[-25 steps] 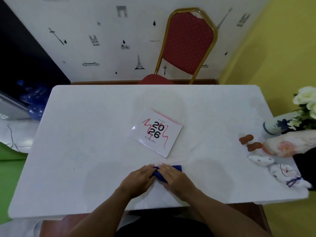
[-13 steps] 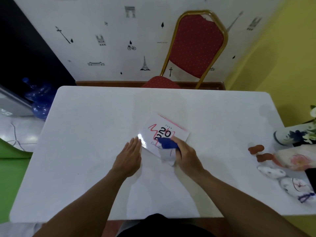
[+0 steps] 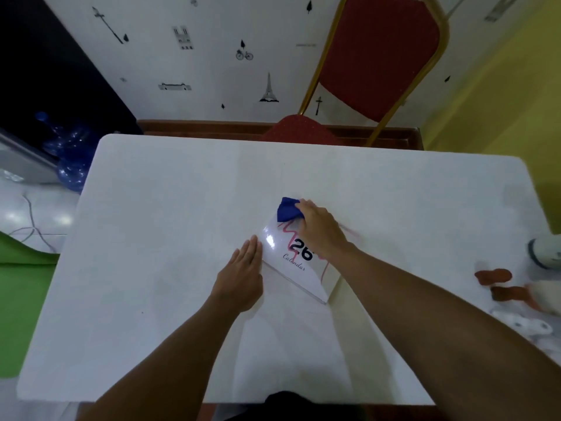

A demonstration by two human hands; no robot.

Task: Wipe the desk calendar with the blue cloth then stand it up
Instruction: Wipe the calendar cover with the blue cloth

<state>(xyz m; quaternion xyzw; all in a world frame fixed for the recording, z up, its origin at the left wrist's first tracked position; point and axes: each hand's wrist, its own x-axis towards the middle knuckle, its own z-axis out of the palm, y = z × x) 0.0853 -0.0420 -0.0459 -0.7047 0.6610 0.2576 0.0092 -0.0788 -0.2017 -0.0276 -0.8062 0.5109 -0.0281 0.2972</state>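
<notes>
The desk calendar [image 3: 299, 265], white with black "26", the word "Calendar" and a pink squiggle, lies flat on the white table [image 3: 170, 226] near its middle. My right hand [image 3: 321, 230] presses the bunched blue cloth [image 3: 287, 209] onto the calendar's far corner and hides part of the print. My left hand [image 3: 244, 275] lies flat, fingers together and extended, against the calendar's left edge, holding nothing.
A red chair with a gold frame [image 3: 376, 56] stands beyond the table's far edge. At the table's right side lie small brown pieces [image 3: 493, 276], white ceramic figurines [image 3: 528, 325] and a blue-and-white vase [image 3: 545, 253]. A green surface [image 3: 21, 299] is at the left.
Both hands left the table's near edge, where they held the cloth. The right hand carried the cloth onto the calendar and up to its far corner; the left hand settled at the calendar's left edge.
</notes>
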